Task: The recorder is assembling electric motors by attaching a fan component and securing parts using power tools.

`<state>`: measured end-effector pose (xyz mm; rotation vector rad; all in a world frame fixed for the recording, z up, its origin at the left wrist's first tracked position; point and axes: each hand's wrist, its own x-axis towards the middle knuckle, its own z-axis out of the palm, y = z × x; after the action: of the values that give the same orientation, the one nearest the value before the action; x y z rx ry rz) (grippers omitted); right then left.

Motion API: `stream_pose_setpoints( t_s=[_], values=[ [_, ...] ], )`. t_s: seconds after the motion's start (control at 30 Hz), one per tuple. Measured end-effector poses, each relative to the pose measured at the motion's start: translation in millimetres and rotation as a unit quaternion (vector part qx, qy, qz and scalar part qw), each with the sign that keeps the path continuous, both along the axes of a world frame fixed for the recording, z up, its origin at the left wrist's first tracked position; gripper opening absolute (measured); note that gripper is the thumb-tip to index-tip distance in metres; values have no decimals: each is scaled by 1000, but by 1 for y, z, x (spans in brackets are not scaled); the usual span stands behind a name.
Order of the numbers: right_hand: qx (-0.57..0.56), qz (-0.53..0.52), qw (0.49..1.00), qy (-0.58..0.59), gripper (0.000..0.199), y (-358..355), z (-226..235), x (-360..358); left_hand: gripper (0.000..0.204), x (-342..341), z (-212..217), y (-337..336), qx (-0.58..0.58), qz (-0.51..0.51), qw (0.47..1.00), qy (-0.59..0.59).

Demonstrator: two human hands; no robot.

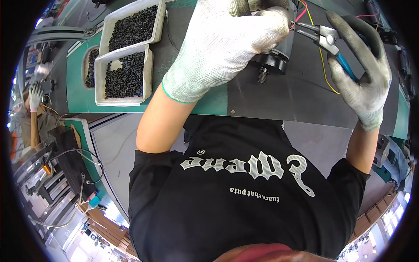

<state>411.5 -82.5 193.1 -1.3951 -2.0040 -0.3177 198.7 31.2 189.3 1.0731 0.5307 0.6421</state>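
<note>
My left hand (227,43) grips a black motor (276,54) near the tabletop's (279,94) far edge. My right hand (362,65) fingers close around blue-handled pliers (329,43), whose tips pinch a red wire (300,13).

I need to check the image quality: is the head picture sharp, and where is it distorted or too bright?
Head view: the left hand, right hand and pliers are sharp; straight bench edges bend toward the rim; the lower corners are overexposed; a black fisheye border surrounds everything.

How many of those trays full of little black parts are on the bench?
2 for certain: one white tray at the bench's far left, a second tray directly in front of it. A darker container further left also holds black parts; more may be hidden.
</note>
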Motion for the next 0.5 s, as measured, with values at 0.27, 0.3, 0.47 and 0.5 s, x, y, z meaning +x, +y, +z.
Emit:
stream_pose_setpoints(
  t_s=[0.27,0.3,0.47,0.5],
  values=[
    [-9,-21,992,-123,48,-4,18,-2,12,-2,7,2,21,-9,1000,17],
    [-9,-21,992,-124,48,-5,19,-4,11,-2,7,2,25,-13,999,18],
    [-35,-34,998,-49,49,-6,12,-5,10,-2,3,0,12,-17,1000,-1],
    [11,10,999,-33,49,-1,8,-2,10,-2,3,0,13,-16,1000,3]
  ],
)
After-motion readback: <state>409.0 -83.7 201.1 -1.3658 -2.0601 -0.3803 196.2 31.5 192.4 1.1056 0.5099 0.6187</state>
